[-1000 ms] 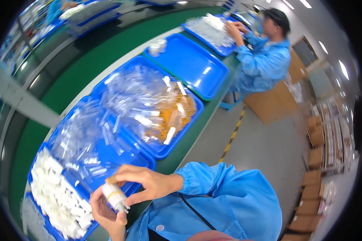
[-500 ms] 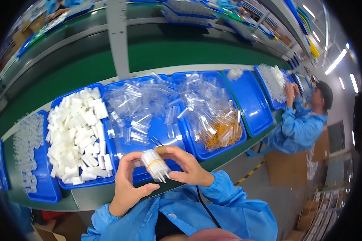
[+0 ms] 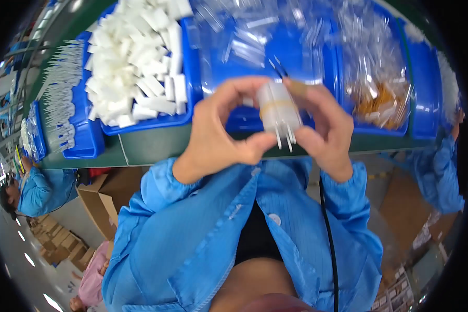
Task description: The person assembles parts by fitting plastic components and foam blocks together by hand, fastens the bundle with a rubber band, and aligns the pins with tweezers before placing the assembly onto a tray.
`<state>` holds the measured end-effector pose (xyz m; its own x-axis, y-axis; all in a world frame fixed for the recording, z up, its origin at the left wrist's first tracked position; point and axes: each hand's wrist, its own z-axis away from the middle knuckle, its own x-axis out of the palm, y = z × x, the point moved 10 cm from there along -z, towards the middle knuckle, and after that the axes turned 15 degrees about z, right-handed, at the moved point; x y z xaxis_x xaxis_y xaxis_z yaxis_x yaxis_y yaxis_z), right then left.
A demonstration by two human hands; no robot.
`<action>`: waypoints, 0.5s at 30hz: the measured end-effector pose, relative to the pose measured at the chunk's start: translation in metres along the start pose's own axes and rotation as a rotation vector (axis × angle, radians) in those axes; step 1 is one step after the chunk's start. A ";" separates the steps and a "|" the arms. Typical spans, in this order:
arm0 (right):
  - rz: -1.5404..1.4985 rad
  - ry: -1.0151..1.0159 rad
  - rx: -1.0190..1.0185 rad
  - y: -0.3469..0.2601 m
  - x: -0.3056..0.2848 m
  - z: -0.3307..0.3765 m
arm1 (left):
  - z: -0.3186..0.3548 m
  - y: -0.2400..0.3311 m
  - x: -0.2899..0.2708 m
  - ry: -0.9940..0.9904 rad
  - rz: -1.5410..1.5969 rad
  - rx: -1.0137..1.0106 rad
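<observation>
Both my hands hold up a small bundle of clear plastic tubes (image 3: 279, 112), bound by a tan rubber band, with thin tips pointing down. My left hand (image 3: 221, 132) grips its left side and bottom with thumb and fingers. My right hand (image 3: 325, 127) clasps its right side. The bundle hovers above the near edge of a blue tray (image 3: 244, 120) filled with clear plastic bags.
A blue tray (image 3: 184, 78) heaped with white blocks lies to the left, another blue tray (image 3: 418, 78) with bags of orange parts to the right. All rest on a green bench (image 3: 145, 148). Co-workers in blue coats are at far left (image 3: 41, 190) and far right (image 3: 444, 166). Cardboard boxes (image 3: 106, 200) stand below.
The view has tilted down and closer. The bundle is now raised nearer the camera, upright between both hands, tips pointing down.
</observation>
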<state>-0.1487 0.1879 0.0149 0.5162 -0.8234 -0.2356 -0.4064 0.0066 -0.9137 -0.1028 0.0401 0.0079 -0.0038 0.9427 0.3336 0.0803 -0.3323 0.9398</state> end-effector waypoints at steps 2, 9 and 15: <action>-0.010 -0.014 0.051 0.010 0.000 -0.007 | -0.009 -0.011 -0.003 0.055 0.136 -0.021; -0.156 -0.100 0.265 0.029 0.003 -0.002 | -0.008 -0.030 -0.009 -0.004 0.200 -0.228; -0.117 -0.086 0.200 0.014 0.009 0.002 | 0.005 -0.028 -0.009 0.070 0.265 -0.236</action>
<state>-0.1481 0.1815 -0.0004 0.6170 -0.7736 -0.1443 -0.1874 0.0337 -0.9817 -0.1000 0.0405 -0.0218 -0.0827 0.8210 0.5649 -0.1443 -0.5708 0.8083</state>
